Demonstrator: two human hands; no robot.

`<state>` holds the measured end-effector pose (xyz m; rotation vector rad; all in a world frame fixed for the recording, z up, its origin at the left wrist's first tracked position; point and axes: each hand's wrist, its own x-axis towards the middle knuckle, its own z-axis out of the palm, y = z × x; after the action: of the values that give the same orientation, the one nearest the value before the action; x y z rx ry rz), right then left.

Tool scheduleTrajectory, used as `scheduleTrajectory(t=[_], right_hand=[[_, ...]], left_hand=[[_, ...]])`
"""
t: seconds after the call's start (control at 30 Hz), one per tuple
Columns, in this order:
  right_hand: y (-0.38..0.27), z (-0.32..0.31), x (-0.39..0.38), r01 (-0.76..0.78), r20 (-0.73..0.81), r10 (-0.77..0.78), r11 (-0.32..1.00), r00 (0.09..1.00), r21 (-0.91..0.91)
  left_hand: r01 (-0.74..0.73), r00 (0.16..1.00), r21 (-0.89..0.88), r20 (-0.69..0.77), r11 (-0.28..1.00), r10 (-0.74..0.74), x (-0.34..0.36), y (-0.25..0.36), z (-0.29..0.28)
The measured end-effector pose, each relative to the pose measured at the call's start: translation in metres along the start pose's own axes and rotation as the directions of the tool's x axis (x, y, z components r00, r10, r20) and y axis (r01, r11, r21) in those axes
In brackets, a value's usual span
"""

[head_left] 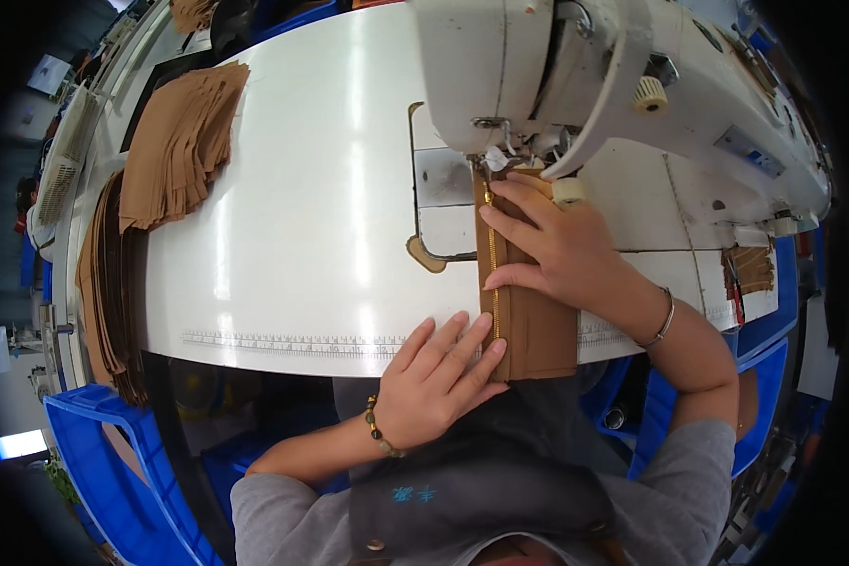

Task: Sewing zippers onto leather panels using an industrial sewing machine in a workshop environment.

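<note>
A brown fabric piece [542,330] lies on the table under the sewing machine [500,66], its far end at the presser foot [482,168]. A gold-toothed zipper [496,259] runs lengthwise near the fabric's left edge. My right hand [561,241] rests flat on the fabric close to the foot, fingers spread across the zipper. At the near end, my left hand [441,379] lies with outstretched fingers over the table and the fabric's left edge, fingertips touching the zipper. Neither hand grips anything that I can see.
Stacks of brown fabric pieces [181,146] lie at the table's left, some hanging over its edge. A printed ruler [283,341] runs along the front edge. Blue crates [113,406] stand below on the left and right. Small scissors [738,288] lie at the right beside brown scraps.
</note>
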<state>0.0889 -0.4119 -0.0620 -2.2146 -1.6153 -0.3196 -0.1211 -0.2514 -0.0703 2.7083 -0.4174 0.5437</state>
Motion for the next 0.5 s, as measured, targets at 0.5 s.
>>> scheduleTrajectory(t=[0.5], right_hand=[[0.001, -0.005, 0.002, 0.067, 0.055, -0.065, 0.997, 0.996, -0.041]], left_hand=[[0.576, 0.816, 0.645, -0.489, 0.502, -0.307, -0.118, -0.21, -0.214]])
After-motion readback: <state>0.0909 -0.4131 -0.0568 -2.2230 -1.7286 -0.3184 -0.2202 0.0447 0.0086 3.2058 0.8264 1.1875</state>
